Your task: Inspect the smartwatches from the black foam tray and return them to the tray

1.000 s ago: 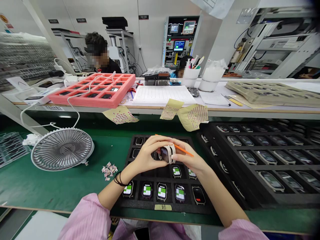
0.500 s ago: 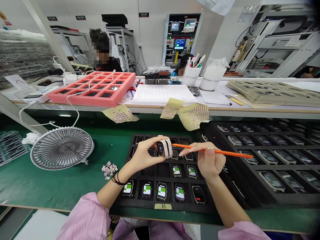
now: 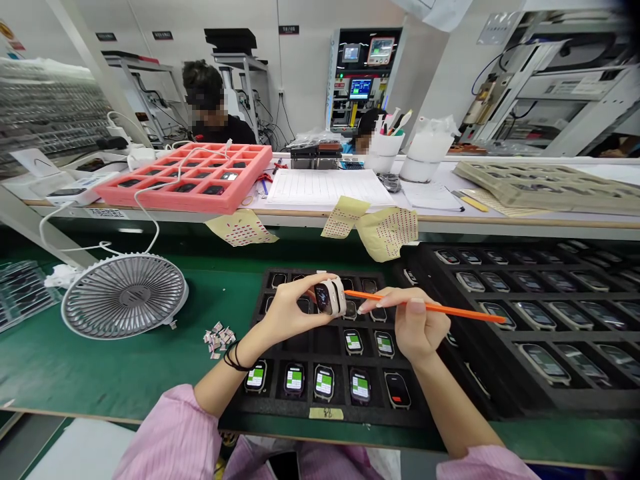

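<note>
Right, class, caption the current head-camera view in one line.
Left hand holding two watches together, right hand bringing an orange stick to them, above a black foam tray.

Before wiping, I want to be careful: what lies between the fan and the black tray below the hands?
A small heap of pale pieces on the green bench, beside the left wrist; head view.

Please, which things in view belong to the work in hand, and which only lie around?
Work in hand:
pale watch, in left hand
orange stick, in right hand
black watch tray, beneath

Apparently just around:
fan
pink tray
pen cup
</note>
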